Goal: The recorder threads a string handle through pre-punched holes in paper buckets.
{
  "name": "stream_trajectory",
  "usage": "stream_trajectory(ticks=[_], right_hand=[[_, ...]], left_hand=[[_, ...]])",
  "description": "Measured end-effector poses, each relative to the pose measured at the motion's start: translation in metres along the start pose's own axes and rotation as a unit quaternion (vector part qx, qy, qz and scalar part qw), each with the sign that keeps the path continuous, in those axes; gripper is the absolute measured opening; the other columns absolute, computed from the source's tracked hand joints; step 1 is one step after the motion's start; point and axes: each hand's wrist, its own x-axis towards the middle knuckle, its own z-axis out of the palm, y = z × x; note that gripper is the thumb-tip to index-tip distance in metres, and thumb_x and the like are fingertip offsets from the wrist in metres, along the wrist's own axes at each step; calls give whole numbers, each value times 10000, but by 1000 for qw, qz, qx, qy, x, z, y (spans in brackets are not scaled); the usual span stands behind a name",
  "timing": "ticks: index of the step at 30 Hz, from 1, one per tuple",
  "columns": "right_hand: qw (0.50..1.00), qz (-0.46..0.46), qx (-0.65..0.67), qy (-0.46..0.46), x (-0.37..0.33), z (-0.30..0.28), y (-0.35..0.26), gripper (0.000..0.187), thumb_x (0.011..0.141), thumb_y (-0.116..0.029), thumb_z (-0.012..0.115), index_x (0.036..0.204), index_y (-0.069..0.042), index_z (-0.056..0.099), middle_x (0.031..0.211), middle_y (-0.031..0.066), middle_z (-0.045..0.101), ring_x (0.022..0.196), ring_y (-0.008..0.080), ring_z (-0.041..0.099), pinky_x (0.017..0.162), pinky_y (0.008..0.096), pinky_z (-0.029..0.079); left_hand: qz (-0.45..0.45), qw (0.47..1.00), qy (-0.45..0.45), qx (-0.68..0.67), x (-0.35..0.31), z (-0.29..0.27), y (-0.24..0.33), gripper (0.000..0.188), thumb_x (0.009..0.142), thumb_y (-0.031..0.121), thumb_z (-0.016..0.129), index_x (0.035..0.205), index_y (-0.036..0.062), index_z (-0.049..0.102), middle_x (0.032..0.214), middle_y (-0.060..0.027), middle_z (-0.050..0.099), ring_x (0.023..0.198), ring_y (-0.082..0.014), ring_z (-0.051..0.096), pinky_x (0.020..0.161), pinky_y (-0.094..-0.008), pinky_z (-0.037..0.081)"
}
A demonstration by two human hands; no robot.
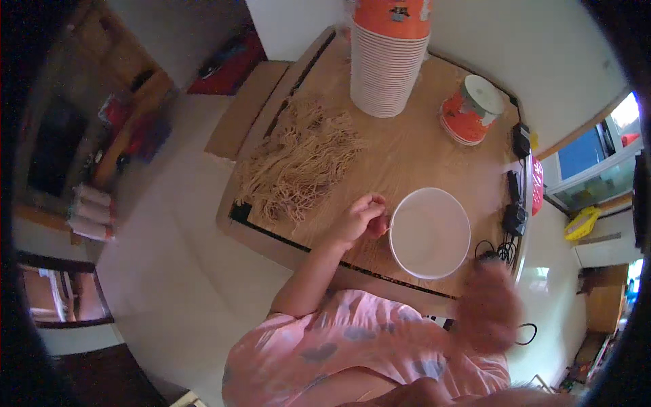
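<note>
A round paper bucket [430, 234] with a white inside and rim stands near the table's front edge, its mouth toward me. My left hand [365, 218] is at the left of its rim, fingers curled and pressed together. Whether they pinch the bucket's wall or something small, I cannot make out. To the right of the bucket and nearer me, my right hand [487, 305] is smeared by motion, so its fingers cannot be told apart. A loose heap of tan, stringy strands [302, 159] lies on the left part of the table.
A tall stack of nested paper buckets [386, 71] stands at the back of the wooden table [413, 159]. Right of it is a shorter orange-patterned bucket stack [468, 115] with a pale disc on top. Black adapters and coiled cables [502, 251] lie along the right edge.
</note>
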Motion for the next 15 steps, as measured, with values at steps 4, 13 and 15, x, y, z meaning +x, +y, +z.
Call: stream_trajectory(ticks=[4, 13, 15], right_hand=[[981, -167, 4, 104, -24, -6, -8, 174, 745, -202, 556, 812, -42, 547, 824, 125, 562, 745, 282, 549, 669, 398, 437], [693, -566, -34, 446, -48, -10, -13, 267, 856, -232, 422, 859, 30, 477, 949, 129, 494, 953, 269, 435, 882, 419, 308], [714, -545, -24, 438, -77, -17, -1, 263, 857, -230, 426, 862, 27, 481, 949, 128, 497, 949, 269, 440, 874, 415, 313]], left_hand=[[22, 1000, 22, 4, 3, 6, -1, 117, 890, 173, 467, 957, 77, 466, 619, -12, 481, 500, -96, 483, 403, -235, 392], [76, 993, 12, 93, 12, 10, -6, 73, 878, 146, 493, 910, 83, 473, 641, 24, 454, 524, -48, 415, 417, -190, 319], [72, 993, 0, 96, 9, 13, 0, 83, 873, 157, 510, 922, 90, 500, 678, 45, 459, 565, -38, 425, 475, -179, 340]])
